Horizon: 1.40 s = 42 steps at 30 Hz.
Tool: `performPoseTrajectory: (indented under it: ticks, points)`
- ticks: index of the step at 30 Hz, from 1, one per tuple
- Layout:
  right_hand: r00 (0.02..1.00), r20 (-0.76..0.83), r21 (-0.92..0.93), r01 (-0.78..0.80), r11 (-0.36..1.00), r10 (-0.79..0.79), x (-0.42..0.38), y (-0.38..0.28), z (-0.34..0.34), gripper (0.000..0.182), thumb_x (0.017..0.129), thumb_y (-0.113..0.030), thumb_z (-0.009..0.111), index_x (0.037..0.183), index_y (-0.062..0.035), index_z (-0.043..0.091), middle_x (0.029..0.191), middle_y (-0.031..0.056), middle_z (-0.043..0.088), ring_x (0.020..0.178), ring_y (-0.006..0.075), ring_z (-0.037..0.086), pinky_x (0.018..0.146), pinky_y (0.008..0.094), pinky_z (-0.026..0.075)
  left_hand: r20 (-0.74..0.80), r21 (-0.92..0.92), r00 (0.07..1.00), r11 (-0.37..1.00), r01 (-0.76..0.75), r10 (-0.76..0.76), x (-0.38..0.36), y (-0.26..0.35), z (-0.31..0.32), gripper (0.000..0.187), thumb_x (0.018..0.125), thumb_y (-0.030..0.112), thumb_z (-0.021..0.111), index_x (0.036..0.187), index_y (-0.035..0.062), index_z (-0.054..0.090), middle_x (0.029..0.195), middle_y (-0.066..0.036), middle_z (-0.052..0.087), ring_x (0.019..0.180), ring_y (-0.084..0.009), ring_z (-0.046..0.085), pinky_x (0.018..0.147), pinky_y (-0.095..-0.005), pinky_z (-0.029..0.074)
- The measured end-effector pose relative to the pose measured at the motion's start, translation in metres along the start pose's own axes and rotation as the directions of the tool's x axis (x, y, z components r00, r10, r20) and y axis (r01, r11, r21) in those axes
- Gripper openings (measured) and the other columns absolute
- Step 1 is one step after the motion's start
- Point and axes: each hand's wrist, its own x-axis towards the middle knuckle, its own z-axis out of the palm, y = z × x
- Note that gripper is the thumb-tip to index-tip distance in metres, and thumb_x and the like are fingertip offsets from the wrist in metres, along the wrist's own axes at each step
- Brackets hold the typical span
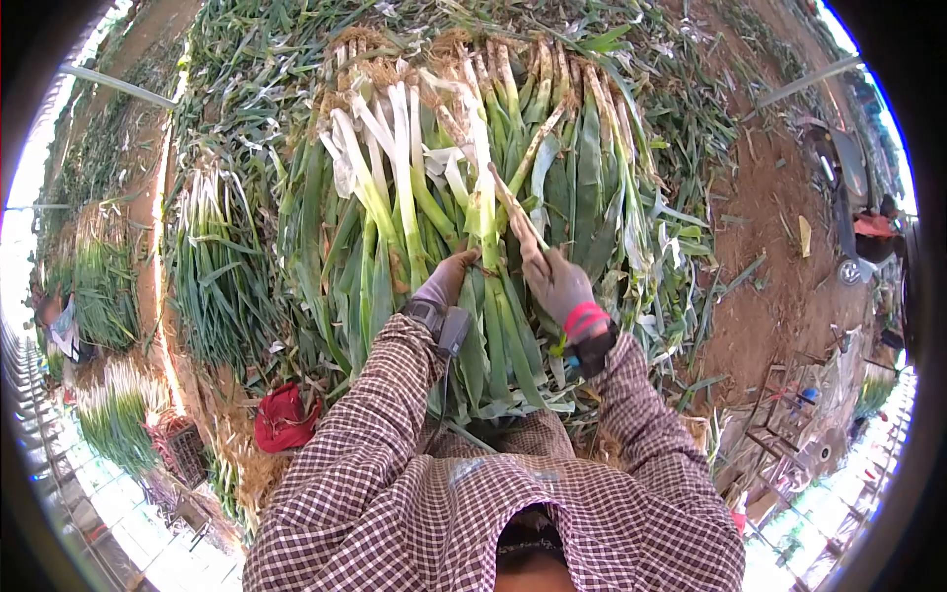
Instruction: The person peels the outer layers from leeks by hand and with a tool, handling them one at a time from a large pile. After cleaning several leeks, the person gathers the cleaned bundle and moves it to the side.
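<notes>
1. The heap of leeks (464,187) lay on bare reddish-brown soil (779,247); the stalks were long and smooth, white toward the far end where tufts of dry, straw-coloured roots showed, and flat green in the leaves toward the person.
2. Loose papery skins, pale and curled, clung to several white shafts in the middle of the heap.
3. Both hands wore grey fabric gloves, and both arms were in a brown-and-white checked shirt.
4. The left hand (446,281) rested at the near edge of the heap, its fingers curled closed around a green leek shaft.
5. The right hand (560,284), just beside it at the same edge of the heap, had fingers wrapped tight on a thin, dirt-stained stalk (515,219) that rose slanting across the heap; a red band ringed that wrist.
6. Left of the heap stood another bundle of leeks (212,261), upright leaves dense and thin.
7. Nearer the person and left of the heap, a red cloth bag (284,418) lay crumpled on straw; what it held could not be seen.
</notes>
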Motion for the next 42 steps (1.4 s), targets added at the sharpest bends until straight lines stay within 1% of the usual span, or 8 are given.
performPoseTrajectory:
  ticks: [9,14,17,19,23,32,35,42]
  points:
    - [0.983,0.150,-0.184,-0.078,0.980,0.106,0.174,0.008,0.012,0.062,0.089,-0.057,0.053,0.114,-0.0013,0.066,0.101,0.0267,0.067,0.093,0.0412,0.066,0.081,0.0426,0.051,0.011,-0.004,0.995,0.995,-0.098,0.098,-0.002,-0.004,0.004,0.036,0.101,0.024,0.042,0.128,0.0012,0.051,0.105,-0.014,0.068,0.081,-0.0264,0.070,0.075,-0.0422,0.061]
    - [0.942,0.336,0.477,-0.183,0.860,0.015,0.154,0.028,0.017,0.054,0.094,-0.050,0.054,0.107,0.0012,0.065,0.077,0.0085,0.065,0.071,0.0189,0.063,0.061,0.0333,0.049,0.067,-0.062,0.992,0.993,-0.104,0.108,0.017,-0.007,-0.011,0.047,0.097,0.023,0.054,0.138,0.0035,0.042,0.102,-0.016,0.068,0.083,-0.0291,0.070,0.076,-0.0434,0.060]
    - [0.867,0.400,0.557,-0.487,0.673,0.297,0.076,0.007,-0.005,0.037,0.097,-0.034,0.055,0.110,-0.0002,0.061,0.072,-0.0001,0.056,0.070,0.0140,0.059,0.064,0.0263,0.049,-0.313,0.943,0.681,0.304,0.138,0.662,-0.024,-0.001,0.072,0.061,0.091,0.028,0.063,0.141,0.0050,0.037,0.117,-0.021,0.062,0.106,-0.0334,0.063,0.097,-0.0508,0.049]
    - [0.928,0.287,0.563,-0.365,0.742,0.238,0.038,0.032,0.014,0.037,0.096,-0.035,0.055,0.109,-0.0003,0.061,0.075,0.0000,0.058,0.071,0.0113,0.056,0.063,0.0244,0.046,0.052,0.947,0.496,-0.201,0.252,0.867,-0.047,-0.003,0.112,0.073,0.082,0.037,0.073,0.138,0.0071,0.038,0.132,-0.019,0.050,0.127,-0.0335,0.046,0.104,-0.0474,0.040]
    - [0.976,0.127,0.506,-0.217,0.835,0.177,-0.014,0.054,0.033,0.034,0.095,-0.027,0.061,0.113,0.0018,0.058,0.082,-0.0020,0.058,0.074,0.0065,0.051,0.065,0.0244,0.045,-0.279,0.860,0.702,-0.155,0.486,0.655,-0.008,-0.013,0.110,0.084,0.076,0.053,0.075,0.136,0.0083,0.037,0.135,-0.015,0.045,0.126,-0.0313,0.046,0.100,-0.0487,0.042]
    - [0.977,0.054,0.208,-0.212,0.955,0.205,-0.132,0.030,-0.039,0.034,0.088,-0.033,0.064,0.106,-0.0051,0.056,0.084,0.0244,0.062,0.083,0.0468,0.061,0.066,0.0454,0.048,0.204,0.925,0.253,-0.271,0.268,0.946,-0.040,-0.025,0.102,0.062,0.079,0.018,0.075,0.130,0.0073,0.043,0.119,-0.017,0.054,0.103,-0.0327,0.057,0.089,-0.0458,0.048]
    - [0.955,0.093,0.160,-0.293,0.943,0.281,-0.146,0.031,-0.040,0.035,0.089,-0.037,0.063,0.105,-0.0060,0.056,0.083,0.0243,0.062,0.084,0.0472,0.061,0.066,0.0461,0.048,0.147,0.859,0.730,-0.452,0.240,0.667,-0.011,-0.031,0.089,0.046,0.083,0.024,0.072,0.120,0.0067,0.051,0.102,-0.014,0.062,0.087,-0.0307,0.063,0.077,-0.0435,0.053]
    - [0.957,0.070,0.209,-0.291,0.934,0.283,-0.146,0.031,-0.042,0.036,0.089,-0.040,0.063,0.099,-0.0066,0.055,0.081,0.0242,0.061,0.081,0.0466,0.061,0.064,0.0467,0.047,-0.325,0.885,0.730,-0.079,0.458,0.601,0.024,-0.027,0.137,0.067,0.081,0.045,0.070,0.122,-0.0038,0.050,0.111,-0.023,0.066,0.105,-0.0322,0.066,0.088,-0.0420,0.053]
